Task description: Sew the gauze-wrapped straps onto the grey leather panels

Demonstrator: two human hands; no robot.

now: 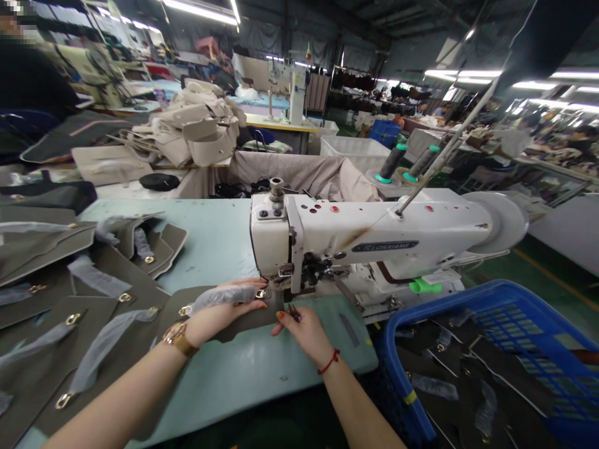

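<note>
My left hand (219, 321) lies flat on a dark grey-brown panel (255, 324), its fingers stretched towards the needle area of a white sewing machine (346, 224). A plastic-wrapped handle (219, 298) with gold-coloured rings runs along the panel, between the thumb and the other fingers. Close to the panel's right edge, my right hand (309, 333) is closed around small dark thread snips (294, 313), their tips pointing up by the machine's foot. The hand partly hides the snips. The needle and the seam are too small to make out.
Similar panels with wrapped handles (100, 277) are heaped at the left of the pale green table (262, 362). A blue basket (393, 349) with more panels stands at the right. Beige pieces (206, 128) are piled behind. Two thread cones (392, 162) stand behind the machine.
</note>
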